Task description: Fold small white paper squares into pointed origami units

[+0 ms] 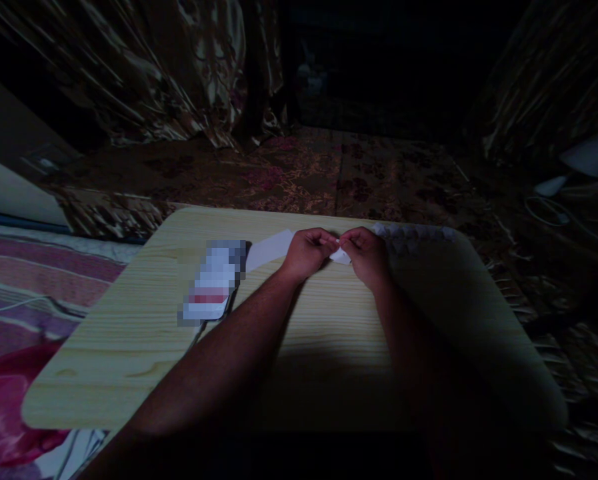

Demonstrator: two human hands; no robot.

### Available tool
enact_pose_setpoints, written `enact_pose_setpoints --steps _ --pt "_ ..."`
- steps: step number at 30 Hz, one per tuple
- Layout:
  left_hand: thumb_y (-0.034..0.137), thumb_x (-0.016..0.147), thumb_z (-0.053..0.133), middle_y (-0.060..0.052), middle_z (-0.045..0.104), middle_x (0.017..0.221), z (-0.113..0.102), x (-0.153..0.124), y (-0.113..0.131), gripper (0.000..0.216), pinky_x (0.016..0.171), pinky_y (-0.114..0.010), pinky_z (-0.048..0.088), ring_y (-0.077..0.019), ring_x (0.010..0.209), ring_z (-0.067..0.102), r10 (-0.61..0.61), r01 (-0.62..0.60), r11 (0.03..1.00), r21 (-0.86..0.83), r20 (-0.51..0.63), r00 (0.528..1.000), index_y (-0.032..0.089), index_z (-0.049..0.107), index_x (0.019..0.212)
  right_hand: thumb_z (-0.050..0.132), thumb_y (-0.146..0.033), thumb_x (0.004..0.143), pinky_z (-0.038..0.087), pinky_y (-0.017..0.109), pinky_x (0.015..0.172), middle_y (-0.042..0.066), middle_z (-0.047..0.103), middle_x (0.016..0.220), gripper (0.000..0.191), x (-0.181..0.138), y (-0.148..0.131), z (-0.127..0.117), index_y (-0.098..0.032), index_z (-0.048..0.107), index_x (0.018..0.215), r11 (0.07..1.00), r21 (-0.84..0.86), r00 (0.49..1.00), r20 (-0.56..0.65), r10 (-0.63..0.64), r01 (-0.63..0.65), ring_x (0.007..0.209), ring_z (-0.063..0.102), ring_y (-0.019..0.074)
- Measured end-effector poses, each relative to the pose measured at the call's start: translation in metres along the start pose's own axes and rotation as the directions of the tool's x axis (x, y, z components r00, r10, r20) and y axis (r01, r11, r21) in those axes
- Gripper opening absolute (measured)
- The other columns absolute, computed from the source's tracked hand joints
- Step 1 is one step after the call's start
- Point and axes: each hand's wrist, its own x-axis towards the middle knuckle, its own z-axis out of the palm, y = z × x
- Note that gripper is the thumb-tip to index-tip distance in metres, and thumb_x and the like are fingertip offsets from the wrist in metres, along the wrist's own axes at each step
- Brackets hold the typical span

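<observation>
Both my hands meet over the far middle of a wooden table (339,340), fingertips nearly touching. My left hand (309,253) is closed in a pinch on a small piece of white paper (341,255). From the other side my right hand (363,250) pinches the same paper near its upper edge. Fingers cover part of the piece, so its full shape is hidden. A flat white sheet (269,250) lies just left of my left hand. Behind my right hand, several small pale pieces (413,233) sit in rows, dim and hard to make out.
A phone (211,280) with a blurred-out lit screen lies on the table's left, a cable running from it. Striped bedding (69,273) and a pink cloth (13,407) are to the left. Patterned fabric (303,173) lies beyond the table. A white cable (546,210) is at right.
</observation>
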Motion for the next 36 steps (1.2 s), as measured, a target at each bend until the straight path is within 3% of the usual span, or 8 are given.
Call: enact_pose_setpoints --steps 17,31,36 --pt "0.039 0.062 0.086 -0.003 0.070 0.068 0.0006 -0.0010 0.0030 0.030 0.055 -0.024 0.040 -0.0105 0.058 0.053 0.001 -0.001 0.999 0.033 0.004 1.000 0.014 0.075 0.075 0.066 -0.033 0.079 0.045 0.027 0.060 0.000 0.068 0.069 0.012 -0.0006 -0.0040 -0.0008 -0.021 0.067 0.078 1.000 -0.014 1.000 0.001 0.009 -0.009 0.063 0.059 0.0153" --pt "0.037 0.074 0.072 0.001 0.061 0.062 0.0017 -0.0020 0.0034 0.023 0.052 -0.023 0.036 -0.0088 0.053 0.047 0.037 -0.037 0.996 0.083 0.003 0.999 0.015 0.069 0.071 0.067 -0.035 0.078 0.046 0.028 0.059 0.000 0.068 0.069 0.013 -0.0015 -0.0024 0.0009 -0.023 0.067 0.077 1.000 -0.007 0.999 0.017 0.030 -0.030 0.064 0.060 0.0165" --pt "0.036 0.075 0.071 0.002 0.059 0.060 0.0038 -0.0025 0.0039 0.022 0.052 -0.023 0.036 -0.0084 0.054 0.046 0.053 -0.050 0.997 0.065 -0.053 0.997 0.015 0.066 0.070 0.070 -0.043 0.077 0.048 0.029 0.062 0.002 0.070 0.075 0.024 -0.0004 -0.0017 0.0006 -0.021 0.070 0.088 0.990 0.118 0.996 -0.036 0.080 -0.075 0.068 0.062 0.0169"
